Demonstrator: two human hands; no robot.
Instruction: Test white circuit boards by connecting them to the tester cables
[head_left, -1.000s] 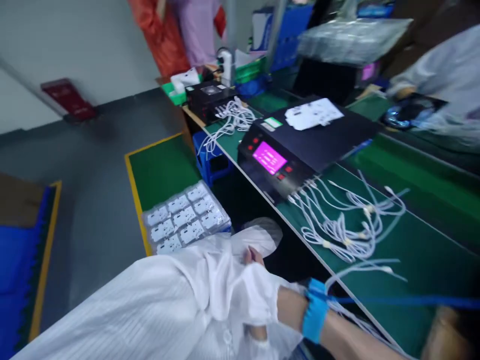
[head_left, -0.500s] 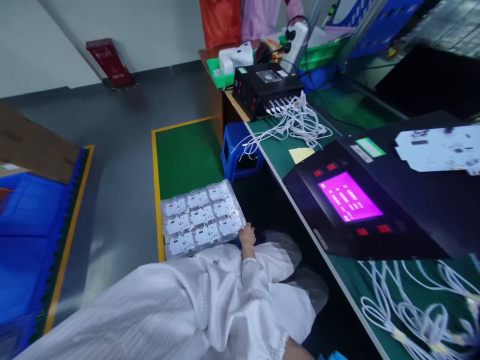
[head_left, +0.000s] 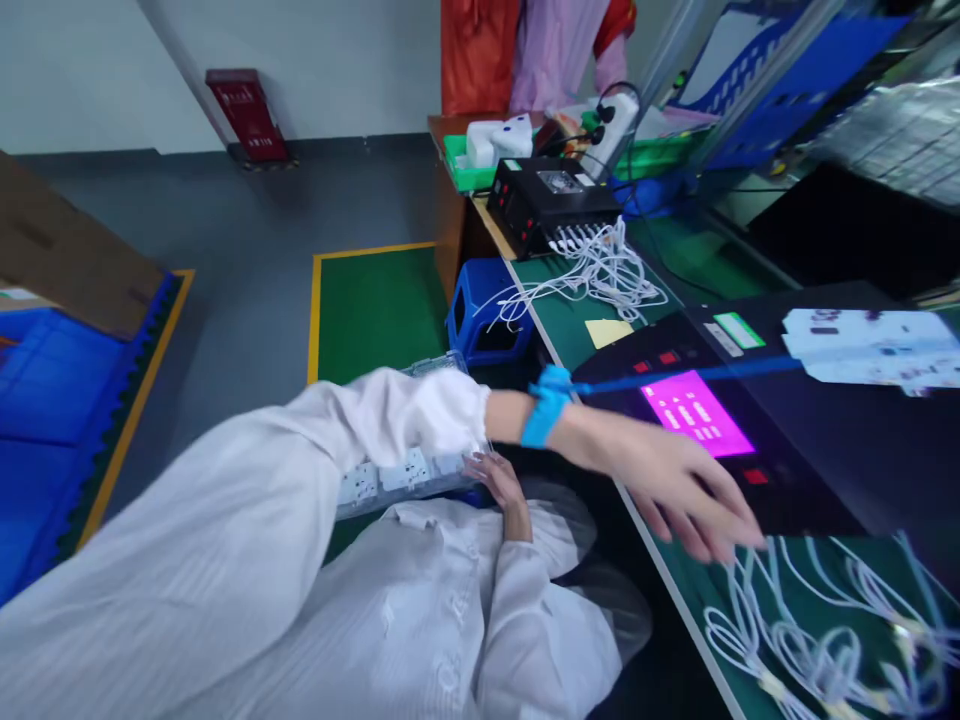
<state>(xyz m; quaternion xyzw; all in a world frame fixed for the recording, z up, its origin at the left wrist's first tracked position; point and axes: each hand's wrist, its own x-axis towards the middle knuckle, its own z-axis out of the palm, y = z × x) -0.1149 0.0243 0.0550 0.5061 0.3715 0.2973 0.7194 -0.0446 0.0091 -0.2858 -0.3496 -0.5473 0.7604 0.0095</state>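
Note:
My left hand [head_left: 694, 495] reaches across from the left, palm down, over the front of the black test box [head_left: 810, 440]. Its fingers are loosely stretched and slightly blurred, with nothing visible in them. On that wrist sits a blue wrist strap [head_left: 549, 405], its blue cord running right towards a white circuit board panel [head_left: 874, 345] on the box. My right hand [head_left: 501, 478] rests at the near right corner of a clear plastic tray [head_left: 450, 490], fingers stretched over its edge. White circuit boards [head_left: 405, 472] lie in the tray, partly hidden by my left sleeve.
Coiled white cables [head_left: 817, 640] lie at the bench's near end; more white cables [head_left: 600, 270] hang from a second black box [head_left: 547, 200]. A blue stool [head_left: 487, 310] stands beside the bench. Blue crates [head_left: 52, 400] and a cardboard box [head_left: 67, 245] are at left. Another person [head_left: 559, 55] stands beyond.
My left arm has swung up from the bottom edge, across the tray and over the test box. My right hand stays at the tray corner, its fingers now less curled. The view has shifted slightly.

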